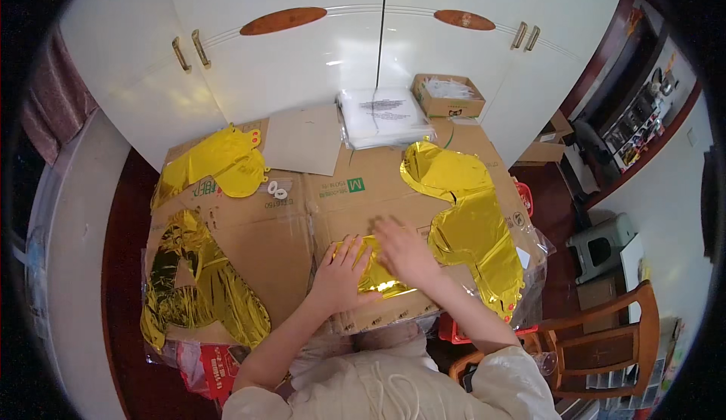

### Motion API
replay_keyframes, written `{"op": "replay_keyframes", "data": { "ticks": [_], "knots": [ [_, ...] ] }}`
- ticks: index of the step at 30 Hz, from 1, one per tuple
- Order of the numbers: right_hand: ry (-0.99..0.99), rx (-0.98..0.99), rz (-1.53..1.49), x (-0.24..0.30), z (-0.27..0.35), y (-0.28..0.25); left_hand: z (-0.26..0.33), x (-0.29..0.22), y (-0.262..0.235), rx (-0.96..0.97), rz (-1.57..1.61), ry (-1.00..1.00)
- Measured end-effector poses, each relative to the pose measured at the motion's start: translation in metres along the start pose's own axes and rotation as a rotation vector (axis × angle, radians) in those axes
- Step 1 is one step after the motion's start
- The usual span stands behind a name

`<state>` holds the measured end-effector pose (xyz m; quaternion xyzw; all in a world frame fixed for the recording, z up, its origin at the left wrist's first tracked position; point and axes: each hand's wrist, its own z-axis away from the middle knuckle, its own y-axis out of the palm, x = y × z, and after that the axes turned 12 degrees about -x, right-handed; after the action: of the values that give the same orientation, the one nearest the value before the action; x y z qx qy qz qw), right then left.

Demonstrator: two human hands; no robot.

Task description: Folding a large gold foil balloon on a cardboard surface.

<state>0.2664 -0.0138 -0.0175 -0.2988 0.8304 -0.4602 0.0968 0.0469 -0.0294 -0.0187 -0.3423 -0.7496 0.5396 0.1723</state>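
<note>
Left hand (342, 278) flat on shiny, flat gold-foil strip (384, 281), thumb wide of fingers; right hand (406, 254) at its two o'clock, fingers blurred, spread cannot tell.

Glare on gold foil (388, 286); motion blur on right hand (406, 252); fisheye-bent edges, black corners

Bare forearms (478, 313) angled inward, elbows wide! Left hand (344, 278) palm down, fingers reaching forward, thumb spread rightward. Right hand (404, 254) just beside, slightly farther forward, fingers blurred, extended up and leftward!
</note>
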Motion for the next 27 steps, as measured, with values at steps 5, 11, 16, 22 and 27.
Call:
{"op": "replay_keyframes", "data": {
  "ticks": [5, 11, 16, 22, 27],
  "knots": [
    [0.023, 0.185, 0.007, 0.019, 0.015, 0.006, 0.001, 0.001, 0.0, -0.002, 0.026, -0.027],
    [0.106, 0.259, 0.033, 0.019, 0.012, 0.005, 0.0, 0.001, 0.0, 0.008, 0.043, -0.029],
    [0.139, 0.245, 0.039, 0.019, 0.011, 0.001, 0.0, 0.0, -0.001, 0.026, 0.036, -0.043],
    [0.146, 0.25, 0.079, 0.02, 0.012, 0.002, 0.009, 0.012, -0.015, 0.199, -0.077, -0.142],
    [0.15, 0.236, 0.109, 0.021, 0.012, 0.002, 0.014, 0.019, -0.023, 0.23, -0.124, -0.173]
  ]
}}
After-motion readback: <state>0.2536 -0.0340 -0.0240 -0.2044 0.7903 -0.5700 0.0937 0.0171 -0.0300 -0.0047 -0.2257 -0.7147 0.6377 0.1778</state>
